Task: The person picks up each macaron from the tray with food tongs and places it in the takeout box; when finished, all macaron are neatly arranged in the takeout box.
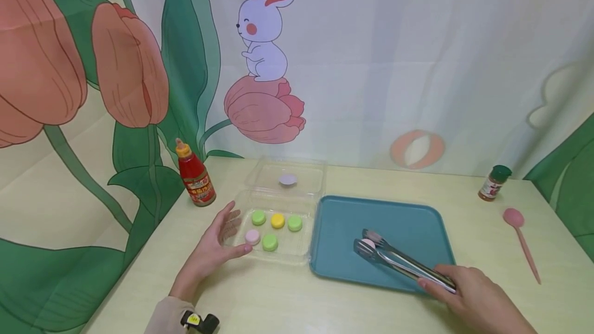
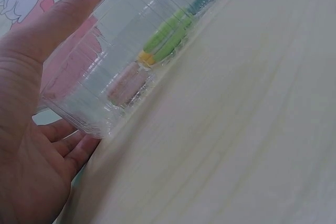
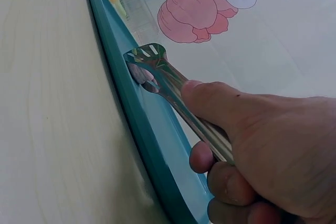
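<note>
In the head view, a clear plastic container (image 1: pixel 278 257) holds several green macarons (image 1: pixel 269 243), a yellow one (image 1: pixel 277 220) and a pink one (image 1: pixel 252 237). My left hand (image 1: pixel 213 246) is at its left side, thumb and fingers spread about the corner; the left wrist view shows fingers touching the container wall (image 2: pixel 79 116). My right hand (image 1: pixel 478 293) grips metal tongs (image 1: pixel 408 264) over the blue tray (image 1: pixel 339 264). A pale pink macaron (image 1: pixel 368 243) lies between the tong tips, low over the tray; whether it touches the tray is unclear.
The container's open lid (image 1: pixel 308 177) lies behind it, with a pale lilac round piece (image 1: pixel 287 179) there. A red sauce bottle (image 1: pixel 197 179) stands back left. At the right are a green-capped spice jar (image 1: pixel 494 183) and a pink spoon (image 1: pixel 522 236).
</note>
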The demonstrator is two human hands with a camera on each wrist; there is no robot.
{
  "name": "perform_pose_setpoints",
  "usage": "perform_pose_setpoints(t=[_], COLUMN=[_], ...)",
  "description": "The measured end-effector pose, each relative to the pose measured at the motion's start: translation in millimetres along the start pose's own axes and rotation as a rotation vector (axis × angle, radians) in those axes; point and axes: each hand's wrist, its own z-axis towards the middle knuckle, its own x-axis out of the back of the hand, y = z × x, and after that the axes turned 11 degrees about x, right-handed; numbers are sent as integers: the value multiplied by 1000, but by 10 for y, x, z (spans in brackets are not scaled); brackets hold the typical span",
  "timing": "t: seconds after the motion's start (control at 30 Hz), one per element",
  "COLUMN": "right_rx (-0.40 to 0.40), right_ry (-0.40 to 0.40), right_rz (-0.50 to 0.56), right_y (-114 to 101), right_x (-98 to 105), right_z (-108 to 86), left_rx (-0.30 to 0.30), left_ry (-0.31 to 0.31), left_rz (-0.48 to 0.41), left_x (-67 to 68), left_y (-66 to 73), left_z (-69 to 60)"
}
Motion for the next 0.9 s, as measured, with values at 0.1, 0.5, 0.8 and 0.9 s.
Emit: perform_pose_setpoints(t=[0.1, 0.5, 0.8, 0.9], right_rx=[-3, 132, 286, 325], right_ry=[3, 134, 239, 260], right_rz=[15, 19, -13, -4], right_y=[-3, -27, -195, -252], right_x=[-3, 22, 70, 105], right_z=[-2, -69, 49, 88], left_rx=[-4, -20, -12, -10], left_ry=[-1, -1, -2, -2], left_rz=[-5, -5, -18, -19], left_x=[2, 2, 14, 2], left_y=[-9, -7, 5, 10], left_z=[3, 5, -1, 1])
